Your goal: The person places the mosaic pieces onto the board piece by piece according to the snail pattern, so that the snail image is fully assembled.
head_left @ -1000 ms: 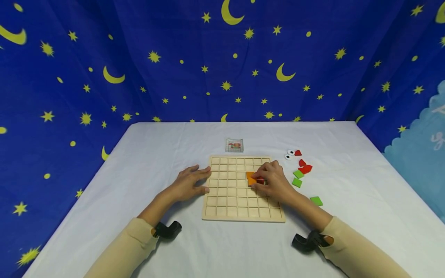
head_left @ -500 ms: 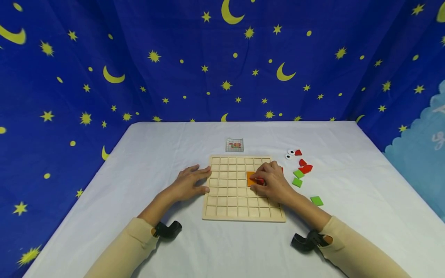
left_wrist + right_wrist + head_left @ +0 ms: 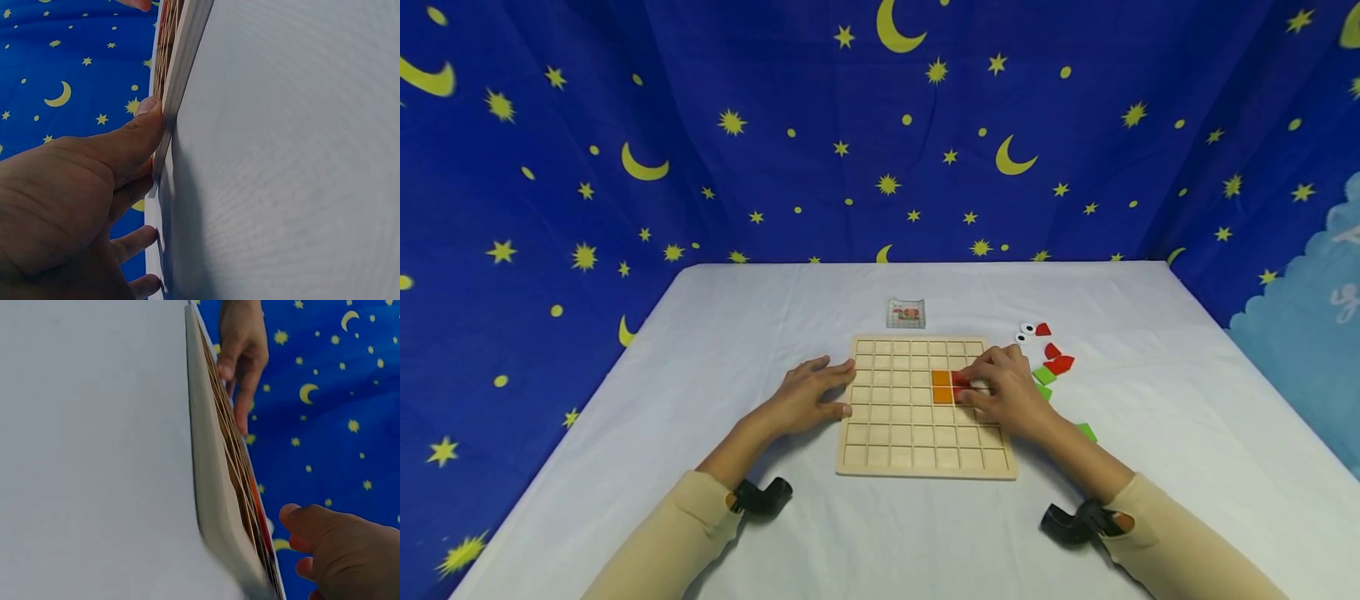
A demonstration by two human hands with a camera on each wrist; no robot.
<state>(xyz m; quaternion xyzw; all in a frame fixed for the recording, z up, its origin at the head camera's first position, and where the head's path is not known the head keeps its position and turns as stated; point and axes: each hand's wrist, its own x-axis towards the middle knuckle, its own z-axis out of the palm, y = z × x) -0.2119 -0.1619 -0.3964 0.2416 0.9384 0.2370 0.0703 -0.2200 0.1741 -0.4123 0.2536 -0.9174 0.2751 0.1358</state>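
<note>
My left hand (image 3: 805, 398) rests at the left edge of a wooden grid board (image 3: 887, 437), fingers spread. The left wrist view shows its thumb (image 3: 134, 134) against the board's side. Two orange square tiles (image 3: 942, 387) sit one above the other in grid cells right of the middle. Beside them lie red tiles (image 3: 957, 379), partly hidden under my right hand (image 3: 1007, 396). Thumb and fingertips of that hand reach down over these red tiles, loosely bent and apart. The right wrist view has this thumb (image 3: 312, 515) close to the board's surface.
Behind the board lies a small picture card (image 3: 906, 314). On the white cloth to the right are two eye discs (image 3: 1027, 329), several red pieces (image 3: 1059, 365) and green tiles (image 3: 1043, 375), partly behind the right hand. A starry blue curtain (image 3: 820, 108) stands behind the table.
My right hand has moved a little right, off the orange tiles and onto the red ones. The orange tiles now sit squarely in their cells. The left hand has not moved.
</note>
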